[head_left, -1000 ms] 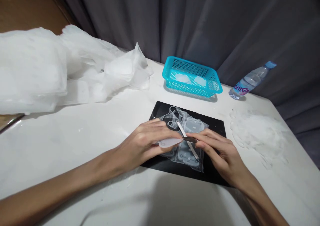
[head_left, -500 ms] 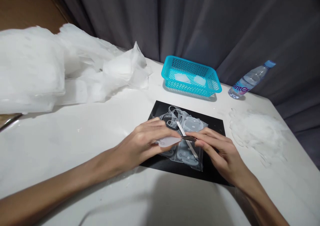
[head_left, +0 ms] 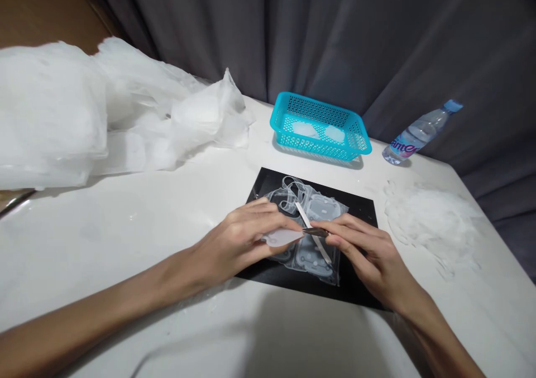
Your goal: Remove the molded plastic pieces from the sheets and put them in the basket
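Note:
My left hand (head_left: pixel 247 230) pinches a thin, translucent white moulded piece (head_left: pixel 281 237) between thumb and fingers. My right hand (head_left: pixel 368 249) is closed round a small dark metal tool with a tapering tip, which looks like tweezers (head_left: pixel 316 231). Its point touches, or nearly touches, the right end of the white piece by my left fingertips. Below both hands, clear moulded sheets (head_left: pixel 318 255) with rounded outlines lie on a black mat (head_left: pixel 259 277). A narrow white strip (head_left: pixel 304 215) rests slantwise over the sheets, partly hidden behind the tool.
A turquoise basket (head_left: pixel 320 150) with a few white pieces inside stands behind the mat. To its right is a water bottle (head_left: pixel 412 135). Clear scraps (head_left: pixel 433 221) are heaped at the right. White plastic bags (head_left: pixel 138 110) cover the back left; a grey curtain (head_left: pixel 335 37) hangs behind.

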A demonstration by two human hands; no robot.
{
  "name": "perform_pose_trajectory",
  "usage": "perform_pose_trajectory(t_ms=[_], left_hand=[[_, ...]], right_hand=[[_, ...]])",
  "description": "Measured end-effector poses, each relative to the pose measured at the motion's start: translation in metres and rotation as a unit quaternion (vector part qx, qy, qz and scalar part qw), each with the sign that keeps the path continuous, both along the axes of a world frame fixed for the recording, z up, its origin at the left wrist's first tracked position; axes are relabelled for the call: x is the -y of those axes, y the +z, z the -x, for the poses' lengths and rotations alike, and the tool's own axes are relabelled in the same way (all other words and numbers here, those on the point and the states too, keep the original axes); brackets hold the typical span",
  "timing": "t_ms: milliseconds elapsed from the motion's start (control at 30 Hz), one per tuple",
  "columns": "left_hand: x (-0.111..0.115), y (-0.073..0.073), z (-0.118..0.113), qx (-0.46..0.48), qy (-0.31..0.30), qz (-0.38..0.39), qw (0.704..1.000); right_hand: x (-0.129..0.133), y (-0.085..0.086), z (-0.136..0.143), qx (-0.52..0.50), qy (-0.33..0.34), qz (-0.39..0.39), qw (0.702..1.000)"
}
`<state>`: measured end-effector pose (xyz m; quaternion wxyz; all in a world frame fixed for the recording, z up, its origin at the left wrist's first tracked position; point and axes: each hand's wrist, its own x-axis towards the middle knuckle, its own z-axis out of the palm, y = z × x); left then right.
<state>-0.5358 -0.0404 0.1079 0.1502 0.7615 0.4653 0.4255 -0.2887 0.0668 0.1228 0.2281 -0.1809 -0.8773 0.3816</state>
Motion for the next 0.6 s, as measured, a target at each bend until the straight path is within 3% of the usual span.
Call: perform_pose_trajectory(t_ms=[600], left_hand=[[-0.0018,0.0032,-0.0018,-0.008,0.006,0.009,1.000]], right_hand=[[-0.0006,0.0002,-0.0006,0.002,-0.003,-0.027,1.000]])
